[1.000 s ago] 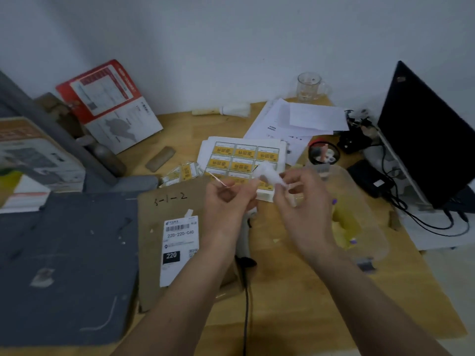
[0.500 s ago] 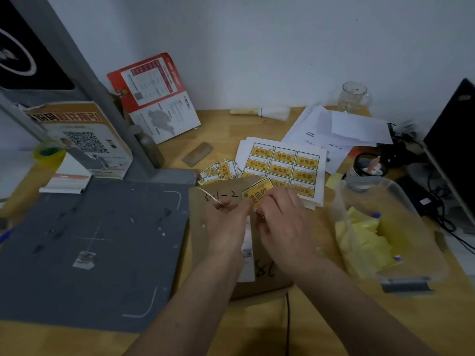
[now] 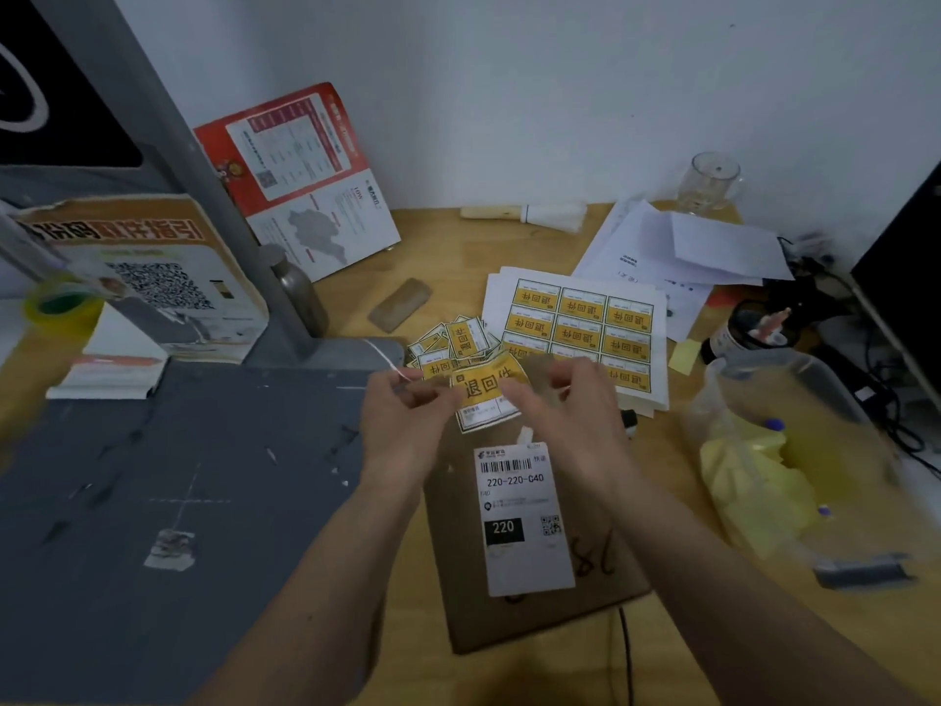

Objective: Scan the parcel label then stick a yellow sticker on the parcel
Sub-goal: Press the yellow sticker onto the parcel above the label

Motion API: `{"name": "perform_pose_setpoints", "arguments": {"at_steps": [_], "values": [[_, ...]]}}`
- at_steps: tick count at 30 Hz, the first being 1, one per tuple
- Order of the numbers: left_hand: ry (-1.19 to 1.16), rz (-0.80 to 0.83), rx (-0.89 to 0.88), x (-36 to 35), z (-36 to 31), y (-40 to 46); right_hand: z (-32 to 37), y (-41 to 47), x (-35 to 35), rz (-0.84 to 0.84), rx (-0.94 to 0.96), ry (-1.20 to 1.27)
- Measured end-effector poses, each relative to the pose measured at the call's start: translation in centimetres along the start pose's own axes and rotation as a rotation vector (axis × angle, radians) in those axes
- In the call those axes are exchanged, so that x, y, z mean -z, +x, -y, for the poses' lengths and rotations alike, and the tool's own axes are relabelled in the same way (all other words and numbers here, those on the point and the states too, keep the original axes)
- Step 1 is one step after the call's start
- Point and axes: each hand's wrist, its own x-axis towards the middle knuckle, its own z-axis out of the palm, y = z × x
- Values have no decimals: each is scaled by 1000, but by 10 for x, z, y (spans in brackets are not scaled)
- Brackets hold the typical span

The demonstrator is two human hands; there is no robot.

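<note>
A flat brown cardboard parcel (image 3: 601, 598) lies on the wooden desk in front of me, with a white shipping label (image 3: 519, 522) on top showing a barcode and "220-220-C40". Above the parcel's far end I hold a single yellow sticker (image 3: 483, 392) with black characters between both hands. My left hand (image 3: 402, 425) pinches its left edge and a thin white strip. My right hand (image 3: 575, 415) pinches its right edge. A sheet of yellow stickers (image 3: 580, 323) and a pile of loose ones (image 3: 458, 338) lie just beyond.
A grey mat (image 3: 178, 501) with a slanted metal post (image 3: 203, 196) fills the left. A clear plastic bin (image 3: 784, 450) of yellow paper stands right. Papers (image 3: 677, 247), a glass mug (image 3: 710, 183), a dark screen (image 3: 906, 277) and cables crowd the back right. A black cable (image 3: 626, 654) runs off the near edge.
The view has shifted left and down. My hands lifted off the parcel with the yellow sticker, so the white shipping label is now uncovered below them.
</note>
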Motion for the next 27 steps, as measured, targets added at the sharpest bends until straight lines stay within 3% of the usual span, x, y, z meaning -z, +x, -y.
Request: {"name": "perform_pose_setpoints", "arguments": {"at_steps": [6, 12, 16, 20, 27], "values": [[164, 108, -8, -1, 6, 21, -5, 11, -7, 2, -75, 162], [162, -83, -64, -3, 19, 32, -15, 24, -14, -105, -145, 188], [235, -157, -228, -1, 29, 32, -22, 33, -13, -92, -171, 163], [351, -129, -413, -14, 40, 27, -21, 34, -17, -78, -128, 68], [530, -73, -575, -26, 50, 26, -27, 43, -20, -70, -87, -48]]}}
